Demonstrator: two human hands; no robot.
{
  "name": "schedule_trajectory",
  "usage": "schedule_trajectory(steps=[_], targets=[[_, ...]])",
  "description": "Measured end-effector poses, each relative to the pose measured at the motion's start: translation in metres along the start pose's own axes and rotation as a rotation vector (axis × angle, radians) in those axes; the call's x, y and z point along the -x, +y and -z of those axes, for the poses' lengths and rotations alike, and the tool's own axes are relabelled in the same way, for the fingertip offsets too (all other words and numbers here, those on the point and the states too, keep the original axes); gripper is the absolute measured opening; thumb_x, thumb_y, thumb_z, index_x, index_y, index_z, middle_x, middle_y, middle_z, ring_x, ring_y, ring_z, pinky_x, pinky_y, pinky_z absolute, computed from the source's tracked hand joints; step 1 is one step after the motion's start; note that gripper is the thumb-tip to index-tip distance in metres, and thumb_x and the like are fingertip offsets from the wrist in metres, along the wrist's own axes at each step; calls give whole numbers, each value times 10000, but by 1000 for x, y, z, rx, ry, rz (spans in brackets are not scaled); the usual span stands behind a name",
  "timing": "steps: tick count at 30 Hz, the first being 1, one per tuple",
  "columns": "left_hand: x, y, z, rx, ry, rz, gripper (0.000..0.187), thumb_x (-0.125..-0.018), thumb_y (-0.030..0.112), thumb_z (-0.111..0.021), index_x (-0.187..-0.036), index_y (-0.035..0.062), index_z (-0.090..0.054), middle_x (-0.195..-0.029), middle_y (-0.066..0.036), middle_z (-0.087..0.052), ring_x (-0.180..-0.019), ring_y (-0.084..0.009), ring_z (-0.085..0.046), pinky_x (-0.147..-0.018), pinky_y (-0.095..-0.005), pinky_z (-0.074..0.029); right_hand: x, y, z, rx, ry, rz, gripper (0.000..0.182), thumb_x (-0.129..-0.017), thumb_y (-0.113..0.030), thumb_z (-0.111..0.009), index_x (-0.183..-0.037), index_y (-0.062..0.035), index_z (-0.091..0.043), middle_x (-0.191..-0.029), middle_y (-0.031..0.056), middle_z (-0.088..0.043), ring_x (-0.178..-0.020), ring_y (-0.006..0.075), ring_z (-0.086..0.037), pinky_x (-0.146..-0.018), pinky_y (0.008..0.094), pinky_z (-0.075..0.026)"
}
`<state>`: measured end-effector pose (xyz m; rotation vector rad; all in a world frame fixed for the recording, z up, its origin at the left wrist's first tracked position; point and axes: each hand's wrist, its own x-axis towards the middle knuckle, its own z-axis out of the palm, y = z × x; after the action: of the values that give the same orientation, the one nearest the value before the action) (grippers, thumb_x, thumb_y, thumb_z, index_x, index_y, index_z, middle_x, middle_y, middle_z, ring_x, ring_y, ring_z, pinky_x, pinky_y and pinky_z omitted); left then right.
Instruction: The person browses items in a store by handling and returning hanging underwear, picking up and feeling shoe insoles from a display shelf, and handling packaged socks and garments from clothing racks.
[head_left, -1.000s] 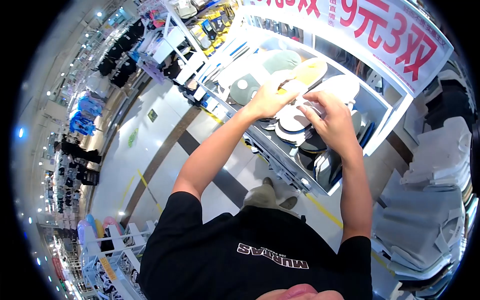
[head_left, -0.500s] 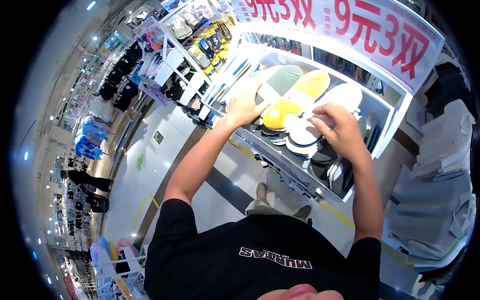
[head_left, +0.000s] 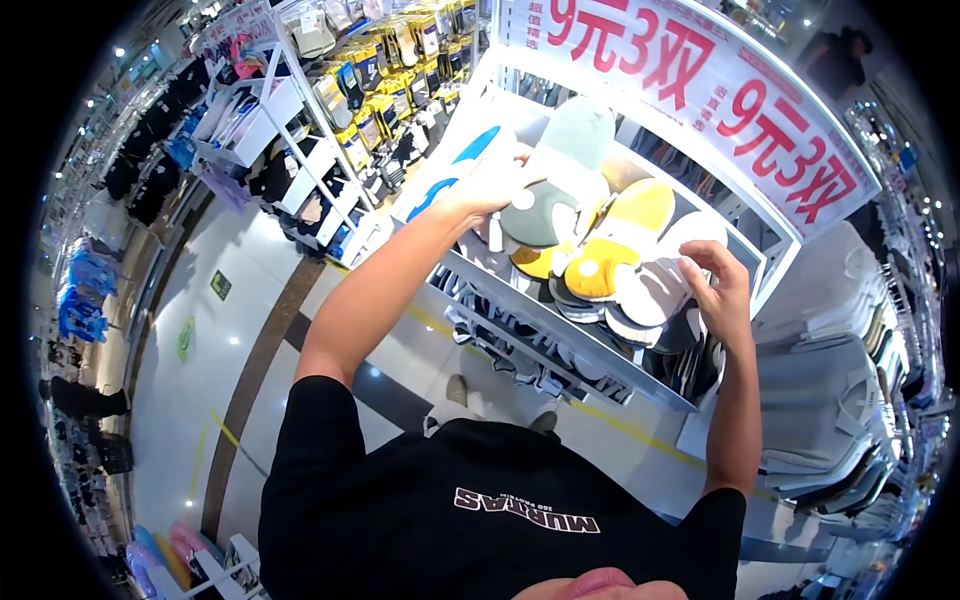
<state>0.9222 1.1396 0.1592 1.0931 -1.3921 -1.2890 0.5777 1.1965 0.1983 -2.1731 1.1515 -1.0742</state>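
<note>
In the head view, a display bin (head_left: 560, 318) holds flat, sole-shaped pairs of socks with paper bands. My left hand (head_left: 490, 190) grips the edge of a grey-green pair of socks (head_left: 574, 135), raised and tilted at the left part of the bin. Its thumb and fingers are partly hidden. To its right lie a yellow pair (head_left: 640, 212) and a white pair (head_left: 655, 290). Over the right end of the bin, my right hand (head_left: 722, 285) has bent fingers, thumb and forefinger apart, with nothing between them. Blue-and-white packs (head_left: 470, 150) sit left of my left hand.
A large red-and-white price sign (head_left: 690, 80) rises behind the bin. Racks of yellow-backed packs (head_left: 385, 100) stand at the upper left. Grey and white shirts (head_left: 820, 390) hang to the right. A person (head_left: 838, 58) is at the far upper right.
My left hand has taken hold of the grey-green socks and lifted them off the stack. My right hand has drawn away from the white socks to the right. The view has shifted.
</note>
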Motion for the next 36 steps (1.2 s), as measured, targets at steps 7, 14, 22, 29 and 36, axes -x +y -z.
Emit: schedule_trajectory(steps=[7, 14, 22, 29, 36], targets=[[-12, 0, -9, 777, -217, -24, 327, -987, 134, -552, -1283, -5, -551, -1203, -81, -642, -1063, -170, -634, -928, -318, -521, -42, -39, -88, -585, 45, -182, 526, -963, -123, -600, -1436, -47, -384, -1136, 91, -568, -962, 136, -573, -796, 275, -509], [-3, 19, -18, 491, 45, -86, 510, -918, 237, -673, -1317, 31, -432, -1134, -115, -615, -1007, -186, -629, -878, -317, -520, -78, -53, -155, -181, 130, -134, 532, -867, -129, -711, -1333, 6, -494, -1042, 94, -604, -856, 127, -586, -668, 273, -502], [-21, 2, 7, 663, -176, 136, 485, -893, 339, -703, -1208, 40, -488, -969, -96, -641, -803, -186, -679, -674, -304, -582, -78, -61, -170, -287, 63, -39, 649, -769, -219, -832, -1323, -37, -547, -1073, 68, -577, -934, 159, -589, -748, 282, -523], [-23, -18, 18, 709, -259, 117, 441, -929, 351, -665, -1219, 64, -497, -1002, -81, -638, -891, -179, -669, -751, -307, -565, -71, -51, -168, -187, -22, 28, 625, -787, -122, -813, -1347, -46, -545, -1155, 97, -599, -1053, 190, -608, -820, 309, -544], [-21, -23, 22, 728, -342, 106, 530, -906, 279, -698, -1320, 79, -433, -996, -34, -630, -903, -126, -654, -772, -285, -555, -65, -59, -162, -268, -28, -71, 454, -917, -73, -663, -1348, -4, -536, -1140, 101, -618, -1016, 181, -627, -826, 295, -532]])
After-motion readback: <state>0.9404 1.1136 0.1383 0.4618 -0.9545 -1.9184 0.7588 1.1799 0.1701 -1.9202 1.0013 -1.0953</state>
